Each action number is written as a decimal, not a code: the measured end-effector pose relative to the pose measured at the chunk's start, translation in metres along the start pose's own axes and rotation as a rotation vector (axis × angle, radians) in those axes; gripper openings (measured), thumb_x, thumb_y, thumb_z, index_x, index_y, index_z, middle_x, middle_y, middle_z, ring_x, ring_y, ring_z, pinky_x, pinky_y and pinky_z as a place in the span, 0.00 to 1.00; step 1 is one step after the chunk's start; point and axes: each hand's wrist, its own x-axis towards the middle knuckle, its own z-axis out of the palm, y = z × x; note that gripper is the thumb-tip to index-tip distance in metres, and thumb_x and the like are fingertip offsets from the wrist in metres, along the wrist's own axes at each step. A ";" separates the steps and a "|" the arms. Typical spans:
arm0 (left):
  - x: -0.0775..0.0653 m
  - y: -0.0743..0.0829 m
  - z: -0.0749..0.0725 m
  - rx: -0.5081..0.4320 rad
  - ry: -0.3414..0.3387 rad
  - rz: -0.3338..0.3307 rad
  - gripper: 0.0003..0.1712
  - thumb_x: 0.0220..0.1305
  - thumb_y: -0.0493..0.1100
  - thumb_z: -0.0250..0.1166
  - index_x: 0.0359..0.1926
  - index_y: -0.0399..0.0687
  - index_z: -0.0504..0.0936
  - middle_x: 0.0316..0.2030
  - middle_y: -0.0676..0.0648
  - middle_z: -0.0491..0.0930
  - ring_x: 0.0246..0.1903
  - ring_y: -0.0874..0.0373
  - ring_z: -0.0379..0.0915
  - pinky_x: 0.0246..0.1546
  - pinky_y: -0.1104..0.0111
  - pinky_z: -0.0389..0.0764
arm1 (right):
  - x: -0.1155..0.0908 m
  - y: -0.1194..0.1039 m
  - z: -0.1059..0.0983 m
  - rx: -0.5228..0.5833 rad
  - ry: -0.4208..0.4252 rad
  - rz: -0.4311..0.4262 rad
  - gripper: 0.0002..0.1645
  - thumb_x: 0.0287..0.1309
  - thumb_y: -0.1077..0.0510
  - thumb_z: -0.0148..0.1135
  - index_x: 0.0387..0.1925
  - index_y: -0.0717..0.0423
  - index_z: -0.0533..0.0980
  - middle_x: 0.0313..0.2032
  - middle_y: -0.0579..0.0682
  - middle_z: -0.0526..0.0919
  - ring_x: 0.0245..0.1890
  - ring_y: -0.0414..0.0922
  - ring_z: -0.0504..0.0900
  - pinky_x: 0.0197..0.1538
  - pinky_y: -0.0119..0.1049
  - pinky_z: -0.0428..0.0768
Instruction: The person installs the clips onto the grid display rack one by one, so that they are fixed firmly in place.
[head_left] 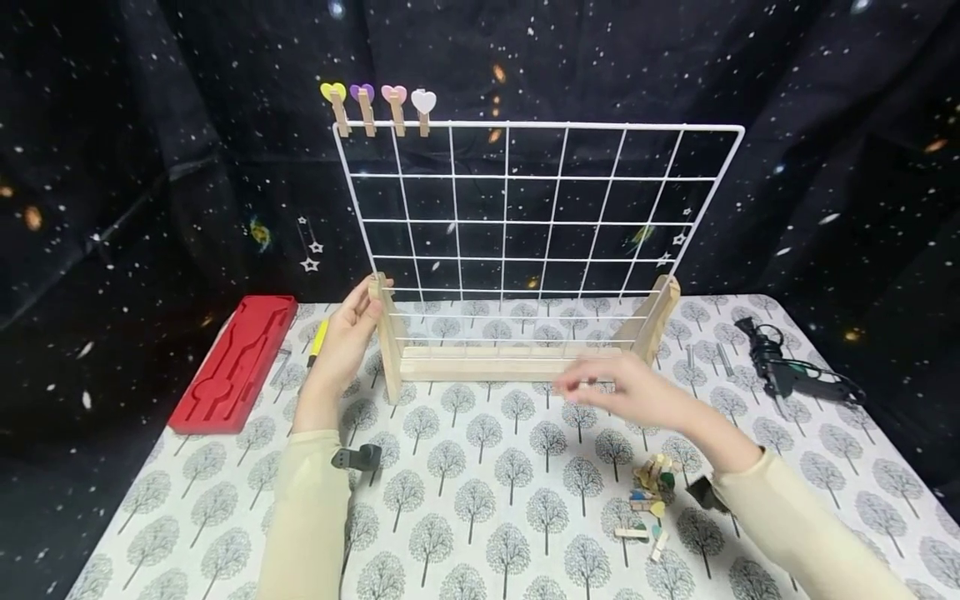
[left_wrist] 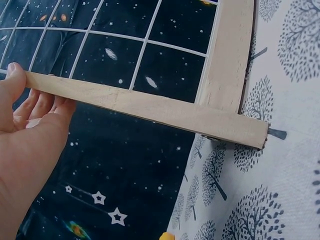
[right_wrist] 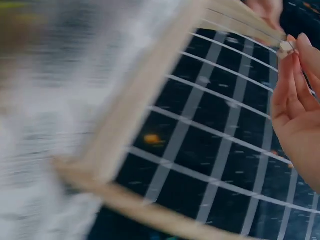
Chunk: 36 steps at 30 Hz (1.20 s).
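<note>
A white wire grid stands in a wooden base. My left hand grips the upper end of the base's left upright, thumb on one side and fingers on the other. My right hand is in front of the grid, blurred in the head view. In the right wrist view it pinches a small wooden clothespin at the fingertips. Along the grid's top left edge sit clothespins with a yellow heart, a purple heart, a pink heart and a white heart.
Several loose clothespins lie in a pile below my right forearm. A red molded tray and a yellow-and-black tool are on the left. A black device rests at the right, with small metal pieces beside it.
</note>
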 end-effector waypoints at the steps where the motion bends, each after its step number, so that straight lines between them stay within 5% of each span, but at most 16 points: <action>1: 0.000 0.000 0.000 -0.005 0.001 0.000 0.28 0.64 0.47 0.47 0.65 0.53 0.53 0.61 0.48 0.61 0.61 0.59 0.53 0.61 0.62 0.55 | 0.010 -0.005 -0.006 -0.001 0.034 -0.005 0.13 0.50 0.62 0.57 0.40 0.53 0.77 0.37 0.43 0.80 0.36 0.38 0.77 0.43 0.33 0.77; 7: 0.000 -0.001 0.000 -0.011 0.003 0.005 0.28 0.64 0.47 0.47 0.64 0.54 0.53 0.61 0.48 0.61 0.62 0.59 0.52 0.62 0.62 0.54 | 0.073 -0.049 -0.052 0.077 0.229 0.022 0.13 0.50 0.63 0.58 0.40 0.56 0.76 0.39 0.47 0.80 0.37 0.38 0.77 0.41 0.30 0.77; 11: 0.000 -0.002 0.001 -0.006 0.001 0.003 0.29 0.64 0.47 0.47 0.65 0.53 0.52 0.61 0.48 0.61 0.62 0.58 0.52 0.62 0.61 0.54 | 0.114 -0.089 -0.076 0.231 0.399 0.099 0.14 0.51 0.62 0.58 0.42 0.61 0.75 0.37 0.51 0.80 0.35 0.42 0.79 0.44 0.32 0.77; 14: -0.001 -0.003 0.002 0.007 -0.005 -0.004 0.29 0.64 0.47 0.47 0.65 0.51 0.52 0.61 0.48 0.61 0.62 0.58 0.52 0.62 0.61 0.54 | 0.140 -0.109 -0.086 0.366 0.536 0.072 0.14 0.50 0.63 0.59 0.41 0.62 0.76 0.34 0.53 0.82 0.34 0.44 0.79 0.47 0.33 0.75; 17: -0.001 -0.001 0.002 0.023 0.004 -0.005 0.29 0.64 0.47 0.47 0.65 0.52 0.52 0.61 0.47 0.61 0.61 0.58 0.53 0.62 0.61 0.55 | 0.165 -0.124 -0.096 0.388 0.605 0.056 0.13 0.50 0.63 0.59 0.40 0.62 0.76 0.32 0.52 0.82 0.35 0.43 0.80 0.47 0.32 0.74; 25: 0.001 0.007 0.003 0.035 0.019 0.007 0.28 0.64 0.46 0.47 0.64 0.52 0.53 0.60 0.48 0.62 0.61 0.57 0.53 0.61 0.61 0.55 | 0.208 -0.128 -0.120 0.080 0.611 0.180 0.13 0.50 0.59 0.60 0.40 0.57 0.78 0.39 0.47 0.82 0.37 0.34 0.79 0.42 0.25 0.74; 30: 0.000 0.006 0.003 0.025 0.019 -0.010 0.29 0.63 0.47 0.48 0.65 0.54 0.53 0.60 0.49 0.62 0.61 0.58 0.53 0.62 0.62 0.55 | 0.220 -0.111 -0.126 0.025 0.546 0.279 0.14 0.47 0.54 0.62 0.38 0.53 0.79 0.37 0.45 0.82 0.35 0.33 0.79 0.39 0.25 0.74; 36: -0.002 0.003 0.002 0.015 0.021 -0.020 0.29 0.64 0.46 0.48 0.65 0.54 0.53 0.61 0.48 0.61 0.61 0.58 0.53 0.62 0.62 0.54 | 0.225 -0.099 -0.126 -0.023 0.513 0.270 0.12 0.46 0.53 0.63 0.36 0.51 0.81 0.35 0.43 0.83 0.33 0.32 0.80 0.32 0.23 0.74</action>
